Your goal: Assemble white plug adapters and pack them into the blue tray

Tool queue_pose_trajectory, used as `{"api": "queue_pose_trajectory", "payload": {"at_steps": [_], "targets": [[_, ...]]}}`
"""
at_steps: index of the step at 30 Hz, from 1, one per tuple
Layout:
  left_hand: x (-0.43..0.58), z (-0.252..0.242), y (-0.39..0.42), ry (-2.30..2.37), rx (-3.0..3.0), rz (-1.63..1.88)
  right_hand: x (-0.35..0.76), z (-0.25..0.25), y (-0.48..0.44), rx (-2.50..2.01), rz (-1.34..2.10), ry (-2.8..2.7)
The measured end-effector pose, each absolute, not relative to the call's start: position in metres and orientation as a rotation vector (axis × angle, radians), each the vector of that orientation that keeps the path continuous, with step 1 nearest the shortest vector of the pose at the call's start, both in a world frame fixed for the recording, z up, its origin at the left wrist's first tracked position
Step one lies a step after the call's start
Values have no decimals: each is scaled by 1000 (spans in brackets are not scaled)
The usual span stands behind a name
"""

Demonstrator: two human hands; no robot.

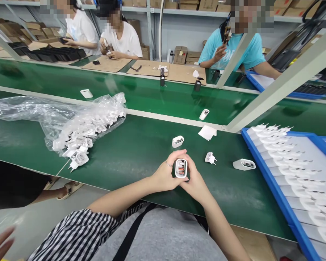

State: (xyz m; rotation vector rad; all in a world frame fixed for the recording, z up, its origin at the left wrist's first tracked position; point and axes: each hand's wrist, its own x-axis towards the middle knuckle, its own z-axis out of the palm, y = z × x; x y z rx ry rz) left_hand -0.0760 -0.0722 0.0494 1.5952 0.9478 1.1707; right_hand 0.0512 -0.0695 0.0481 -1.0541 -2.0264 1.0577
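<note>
Both my hands meet near the front edge of the green bench (141, 145). My left hand (167, 174) and my right hand (194, 179) are wrapped together round a white charger shell (180, 168), its open end turned up so red and dark parts show inside. A second open shell (177, 141) lies just beyond my hands. A white plug cap with two pins (210, 158) rests to the right, and a closed white charger body (243, 164) lies further right.
A clear plastic bag of white plug caps (81, 127) spills at the left. A blue tray (277, 195) at the right holds rows of white chargers. White paper (207, 132) and loose chargers (204, 114) lie on the conveyor. Three people work across it. A grey post (282, 79) slants overhead.
</note>
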Motion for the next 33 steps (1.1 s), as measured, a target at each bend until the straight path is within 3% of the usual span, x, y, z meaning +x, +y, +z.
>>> {"api": "queue_pose_trajectory", "payload": {"at_steps": [6,10,14,20,33], "targets": [[-71,49,-79,876,1430,1221,57,43,-64,-1017,944,-1925],[-66,45,-78,790,830,1262,71,60,-54,-1088,708,-2088],[-62,36,-69,656,334,1068,76,87,-51,-1109,382,-2373],[-59,21,-64,824,539,1034,65,100,-58,-1034,-29,-2676],[-55,26,-64,617,165,931,72,76,-66,-982,106,-2509]]}}
